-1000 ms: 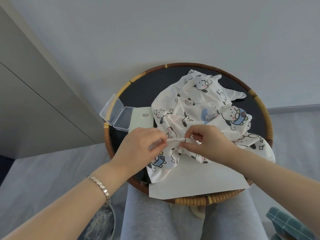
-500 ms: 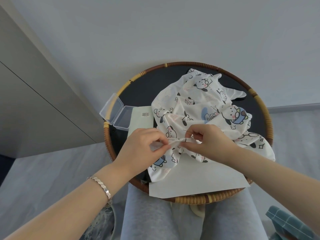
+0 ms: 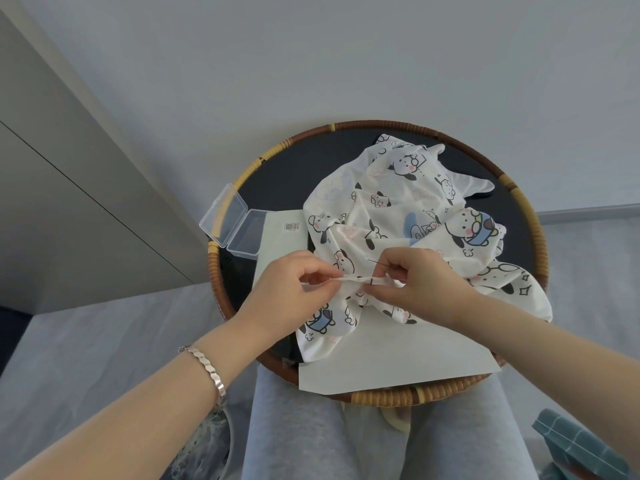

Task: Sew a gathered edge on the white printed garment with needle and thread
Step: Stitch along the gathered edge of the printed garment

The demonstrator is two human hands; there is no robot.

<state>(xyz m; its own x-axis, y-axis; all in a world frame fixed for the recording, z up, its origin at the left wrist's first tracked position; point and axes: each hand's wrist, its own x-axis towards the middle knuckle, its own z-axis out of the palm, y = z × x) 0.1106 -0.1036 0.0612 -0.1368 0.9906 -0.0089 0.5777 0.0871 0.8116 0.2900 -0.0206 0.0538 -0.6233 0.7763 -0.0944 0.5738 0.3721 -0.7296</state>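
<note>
Centrally, left hand [image 3: 287, 292] grip on garment [image 3: 398, 209], right hand [image 3: 422, 282] grip on needle [image 3: 373, 261]; plastic box [image 3: 239, 226], paper [image 3: 398, 362] alongside.

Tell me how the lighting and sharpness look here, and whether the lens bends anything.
Head view: soft, even light, faint shadows; garment print sharp, needle thin but visible; the wide lens stretches things near the corners; mild sheen on the clear box.

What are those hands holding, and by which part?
Left hand and right hand each pinch the garment by its folded edge, taut between them. The right also seems to hold the needle.
</note>
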